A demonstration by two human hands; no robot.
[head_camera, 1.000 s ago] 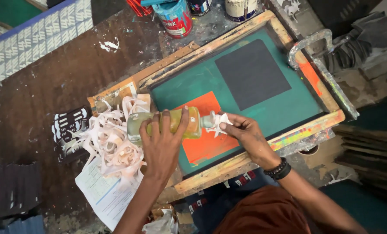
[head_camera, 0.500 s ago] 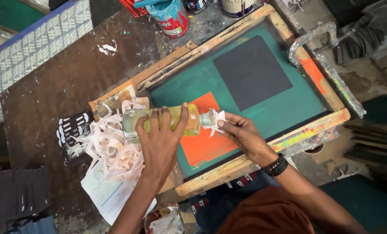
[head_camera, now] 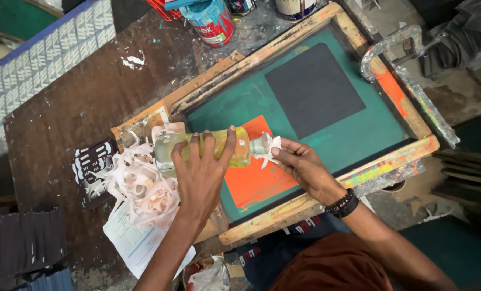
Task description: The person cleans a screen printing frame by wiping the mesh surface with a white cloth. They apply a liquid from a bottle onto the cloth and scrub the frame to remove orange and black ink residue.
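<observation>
My left hand [head_camera: 200, 175] grips a clear plastic bottle [head_camera: 239, 145] of yellowish liquid, tipped on its side over a wooden-framed printing screen [head_camera: 326, 186]. The bottle's mouth presses into a small wad of white cloth [head_camera: 272, 146] that my right hand [head_camera: 305, 167] pinches. Both hands hover above an orange patch [head_camera: 254, 180] on the green mesh, near the frame's front left corner. A dark grey square [head_camera: 315, 89] lies further back on the mesh.
A pile of shredded pale paper strips [head_camera: 140, 180] lies left of the frame on the brown table [head_camera: 78, 108]. Paint cans [head_camera: 213, 21] stand at the back. A paint-caked squeegee [head_camera: 407, 81] rests along the frame's right side. Printed sheets [head_camera: 130, 242] lie near the front edge.
Both hands, the bottle and the cloth hold the same pose. Only the view has shifted slightly.
</observation>
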